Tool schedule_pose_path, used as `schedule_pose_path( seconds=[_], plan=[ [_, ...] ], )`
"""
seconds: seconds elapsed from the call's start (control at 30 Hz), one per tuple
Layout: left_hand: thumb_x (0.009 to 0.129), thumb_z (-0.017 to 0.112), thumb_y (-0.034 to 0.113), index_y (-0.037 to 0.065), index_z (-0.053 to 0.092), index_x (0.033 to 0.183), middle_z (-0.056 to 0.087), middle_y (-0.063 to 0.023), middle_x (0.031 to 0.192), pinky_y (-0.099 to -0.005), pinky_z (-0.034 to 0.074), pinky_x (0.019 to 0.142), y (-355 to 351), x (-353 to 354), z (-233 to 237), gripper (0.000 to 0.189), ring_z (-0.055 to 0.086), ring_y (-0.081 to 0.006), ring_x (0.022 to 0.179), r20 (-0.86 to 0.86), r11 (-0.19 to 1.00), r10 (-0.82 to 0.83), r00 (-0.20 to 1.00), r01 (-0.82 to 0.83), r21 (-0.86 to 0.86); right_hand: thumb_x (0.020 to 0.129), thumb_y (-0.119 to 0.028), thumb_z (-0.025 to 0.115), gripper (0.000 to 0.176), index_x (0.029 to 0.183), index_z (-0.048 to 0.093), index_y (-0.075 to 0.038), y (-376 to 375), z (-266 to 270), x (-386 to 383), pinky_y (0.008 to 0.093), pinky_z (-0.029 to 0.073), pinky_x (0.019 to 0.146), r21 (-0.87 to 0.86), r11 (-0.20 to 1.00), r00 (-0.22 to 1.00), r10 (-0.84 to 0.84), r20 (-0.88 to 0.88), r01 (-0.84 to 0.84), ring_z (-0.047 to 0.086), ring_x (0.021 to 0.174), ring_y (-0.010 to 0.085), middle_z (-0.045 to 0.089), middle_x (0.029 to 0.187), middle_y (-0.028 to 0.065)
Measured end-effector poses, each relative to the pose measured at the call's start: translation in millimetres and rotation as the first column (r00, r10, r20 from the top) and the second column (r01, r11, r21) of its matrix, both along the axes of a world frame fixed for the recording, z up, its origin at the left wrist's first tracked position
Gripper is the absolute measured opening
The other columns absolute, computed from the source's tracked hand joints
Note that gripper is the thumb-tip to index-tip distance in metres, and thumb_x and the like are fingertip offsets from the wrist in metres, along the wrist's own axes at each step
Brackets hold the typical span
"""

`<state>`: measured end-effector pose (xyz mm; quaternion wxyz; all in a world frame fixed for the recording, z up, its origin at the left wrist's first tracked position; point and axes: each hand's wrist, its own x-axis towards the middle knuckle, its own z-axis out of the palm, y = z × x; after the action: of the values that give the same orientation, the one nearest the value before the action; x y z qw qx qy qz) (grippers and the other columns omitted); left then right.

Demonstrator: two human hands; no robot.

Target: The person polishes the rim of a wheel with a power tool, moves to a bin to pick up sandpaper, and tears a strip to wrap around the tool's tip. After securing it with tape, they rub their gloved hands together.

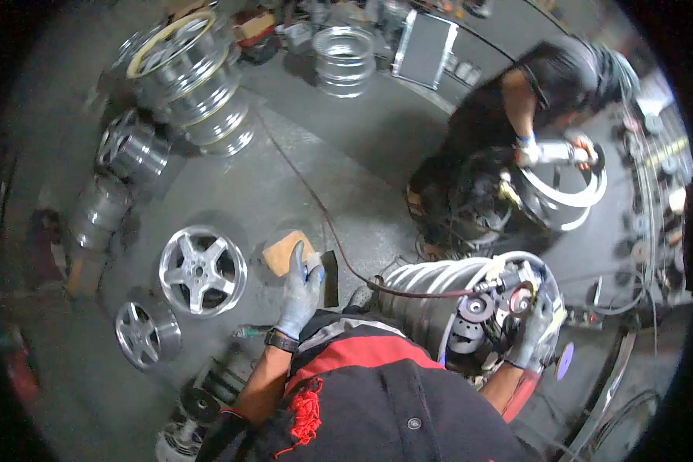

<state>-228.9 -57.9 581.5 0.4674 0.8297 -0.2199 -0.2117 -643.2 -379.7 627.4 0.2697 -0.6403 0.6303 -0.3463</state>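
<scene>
My left hand (302,294), in a grey glove, is raised over the floor with its fingers apart and nothing in it. A tan block or pad (282,252) lies just beyond its fingertips. At the right, my right hand (533,331), also gloved, reaches down at the edge of a drum-like holder (420,296) with white coils. Its fingers are blurred, and what they may hold cannot be made out. Close by it are an air tool (508,282) on a red-brown hose (316,202), and a grey disc (476,306).
Two spoked wheels (202,271) (142,334) rest at the left. Stacked rims (200,100) stand behind, another stack (344,63) further back. A co-worker (547,85) bends over a rim (566,196) with a power tool. The hose crosses the floor.
</scene>
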Motion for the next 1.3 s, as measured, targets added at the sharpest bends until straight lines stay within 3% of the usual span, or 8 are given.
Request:
schedule_pose_path(
  seconds=[0.03,0.07,0.2,0.3,0.57,0.8,1.0,1.3],
  plan=[
    [0.101,0.062,0.023,0.003,0.043,0.148,0.063,-0.0265,0.125,-0.0457,0.051,0.093,11.9,2.2,-18.6,0.054,0.065,-0.0425,0.108,0.067,0.993,0.091,0.994,-0.085,-0.077,0.102,-0.025,0.059,0.041,0.132,0.062,0.001,-20.0,-21.0,-13.1,0.0369,0.051,0.092,-0.063,0.997,0.974,0.063,0.216,-0.05,0.066,0.102,0.0254,0.07,0.112,0.0137],
    [0.101,0.062,0.023,0.003,0.043,0.148,0.063,-0.0265,0.125,-0.0457,0.051,0.093,26.4,7.7,-29.9,0.054,0.065,-0.0425,0.108,0.059,0.99,0.119,0.991,-0.114,-0.089,0.103,-0.023,0.057,0.041,0.136,0.06,0.001,-15.4,8.9,8.7,0.036,0.052,0.092,-0.305,0.929,0.961,0.14,-0.24,-0.212,0.066,0.107,0.0223,0.07,0.114,0.0126],
    [0.101,0.063,0.025,-0.001,0.062,0.128,0.072,-0.0157,0.105,-0.0374,0.05,0.089,83.9,22.1,-29.9,0.038,0.066,-0.0244,0.097,-0.224,0.946,0.267,0.937,-0.3,-0.127,0.106,-0.042,0.051,0.065,0.15,0.045,0.005,-20.1,47.9,76.8,0.0384,0.048,0.103,-0.147,0.977,0.955,0.187,0.231,-0.156,0.059,0.125,0.0271,0.05,0.15,0.0177],
    [0.102,0.063,0.025,-0.001,0.064,0.128,0.072,-0.0095,0.109,-0.0346,0.049,0.09,128.5,33.4,-31.7,0.037,0.062,-0.017,0.098,-0.375,0.889,0.328,0.867,-0.417,-0.188,0.106,-0.042,0.054,0.059,0.143,0.053,0.003,-23.4,63.1,151.9,0.0429,0.054,0.096,-0.074,0.994,0.828,0.109,0.55,-0.081,0.064,0.118,0.0288,0.061,0.136,0.0191],
    [0.102,0.065,0.029,-0.002,0.068,0.123,0.072,-0.0066,0.106,-0.0298,0.048,0.087,247.2,72.6,-37.9,0.038,0.06,-0.0138,0.094,-0.412,0.661,0.668,0.62,-0.748,-0.054,0.103,-0.04,0.062,0.049,0.125,0.067,0.003,83.7,37.2,350.5,0.0332,0.057,0.081,-0.048,0.901,0.83,0.416,0.371,-0.43,0.065,0.1,0.016,0.067,0.116,0.0126],
    [0.1,0.068,0.026,0.004,0.066,0.099,0.061,0.0028,0.086,-0.0263,0.043,0.067,322.1,57.8,-82.2,0.023,0.052,-0.0075,0.077,-0.571,0.343,0.732,0.372,-0.925,-0.163,0.099,-0.014,0.062,0.032,0.126,0.065,0.002,135.5,32.2,448.2,0.0335,0.052,0.093,-0.031,0.487,0.476,0.864,0.164,-0.873,0.063,0.106,0.0196,0.066,0.115,0.0081],
    [0.094,0.074,0.024,0.006,0.066,0.085,0.059,0.0024,0.076,-0.0308,0.045,0.064,311.6,16.3,-164.1,0.022,0.051,-0.0108,0.069,-0.617,0.072,0.779,0.114,-0.993,-0.092,0.094,-0.009,0.063,0.024,0.115,0.071,-0.003,172.7,35.3,531.9,0.0338,0.053,0.08,0.292,0.301,0.415,0.75,0.515,-0.908,0.064,0.093,0.0153,0.068,0.106,0.0056],
    [0.099,0.057,0.02,0.011,0.072,0.118,0.074,-0.0178,0.107,-0.0392,0.054,0.085,291.7,6.7,-212.7,0.026,0.071,-0.0323,0.101,-0.172,0.566,0.821,0.544,-0.815,0.123,0.087,-0.047,0.073,0.05,0.102,0.073,0.001,246.3,-118.4,668.3,0.0383,0.053,0.071,0.664,-0.035,-0.193,0.967,-0.167,-0.747,0.069,0.076,0.0231,0.073,0.089,0.0131]
  ],
)
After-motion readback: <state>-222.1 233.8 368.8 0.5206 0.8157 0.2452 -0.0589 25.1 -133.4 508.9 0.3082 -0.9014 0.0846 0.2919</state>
